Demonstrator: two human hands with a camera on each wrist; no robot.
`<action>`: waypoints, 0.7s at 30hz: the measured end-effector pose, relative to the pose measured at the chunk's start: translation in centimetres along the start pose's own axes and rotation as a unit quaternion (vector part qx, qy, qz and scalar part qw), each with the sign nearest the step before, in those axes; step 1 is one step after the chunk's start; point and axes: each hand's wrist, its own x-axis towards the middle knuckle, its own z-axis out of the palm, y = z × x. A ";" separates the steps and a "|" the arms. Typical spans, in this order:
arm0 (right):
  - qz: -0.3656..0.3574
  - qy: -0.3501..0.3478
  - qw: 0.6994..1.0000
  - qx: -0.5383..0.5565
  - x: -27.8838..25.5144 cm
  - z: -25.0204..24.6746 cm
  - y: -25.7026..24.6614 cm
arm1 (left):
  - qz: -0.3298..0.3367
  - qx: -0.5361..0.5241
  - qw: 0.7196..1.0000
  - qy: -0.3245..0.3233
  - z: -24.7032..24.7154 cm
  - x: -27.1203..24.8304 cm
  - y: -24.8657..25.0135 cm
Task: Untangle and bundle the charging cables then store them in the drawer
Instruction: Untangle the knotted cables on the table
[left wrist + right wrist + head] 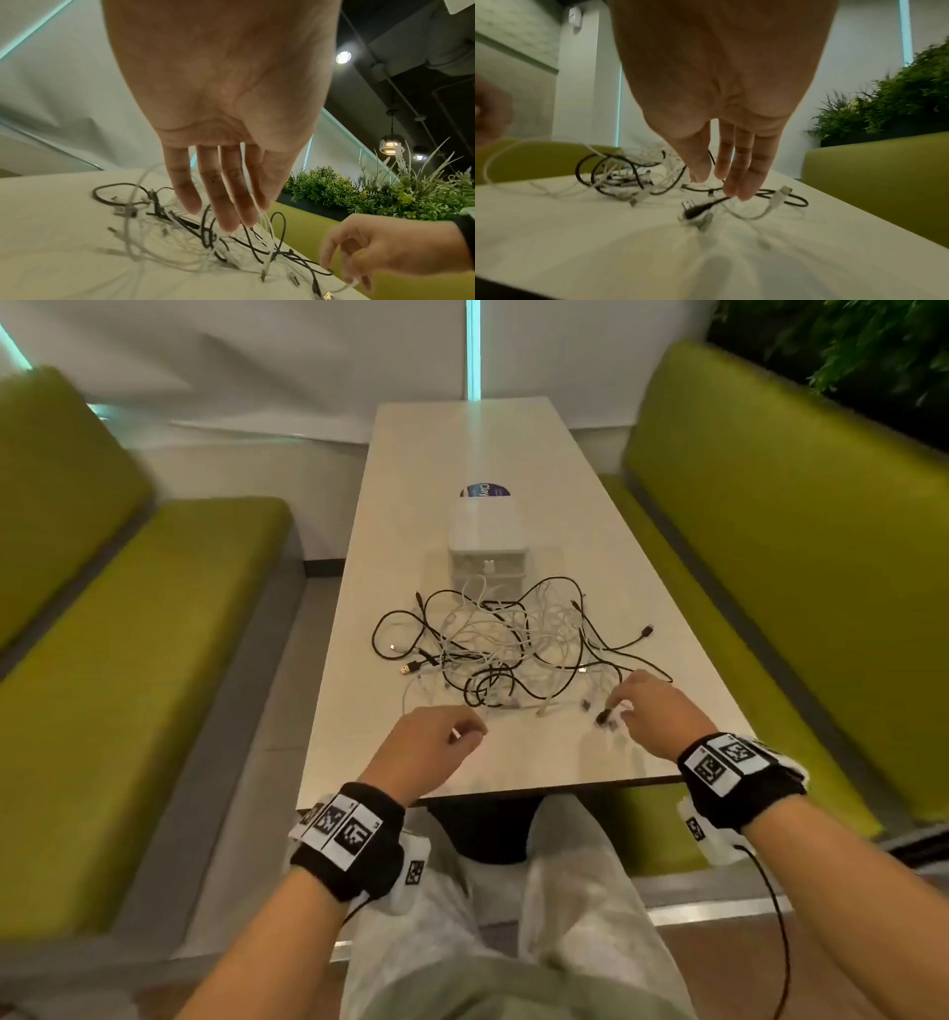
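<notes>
A tangle of black and white charging cables (500,649) lies mid-table, in front of a small white drawer unit (487,541) whose drawers are closed. My left hand (470,731) hovers at the pile's near left edge. Its thumb and index finger pinch a white cable (260,215), whose plug end (455,735) shows at the fingers. My right hand (613,708) is at the near right edge, fingers pointing down. Its fingertips (731,192) hold a black cable (718,201) just behind its USB plug (691,210), above a white plug (702,221).
The white table (513,762) is long and narrow, with a blue sticker (485,491) behind the drawer unit. Green benches flank it on the left (128,660) and right (796,557). Plants (847,341) stand behind the right bench.
</notes>
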 end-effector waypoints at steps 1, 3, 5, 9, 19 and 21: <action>0.004 -0.007 1.000 -0.011 0.5 0.4 0.2 | 0.000 -0.009 1.000 -0.003 0.4 1.0 0.0; -0.001 -0.008 1.000 -0.022 1.3 1.2 0.5 | 0.009 -0.005 1.000 -0.015 1.1 2.9 0.3; -0.012 -0.014 0.999 -0.043 1.9 1.8 0.6 | 0.014 0.008 0.999 -0.036 1.8 4.6 0.6; -0.039 0.001 0.999 -0.030 2.9 2.2 1.0 | 0.011 0.004 0.999 -0.047 2.7 6.8 0.4; -0.220 0.171 0.939 0.200 2.5 -0.4 -4.1 | 0.039 -0.158 0.986 0.026 5.0 8.3 2.6; -0.228 0.183 0.916 0.274 2.7 0.1 -4.9 | 0.026 -0.232 0.972 0.035 5.4 8.0 3.3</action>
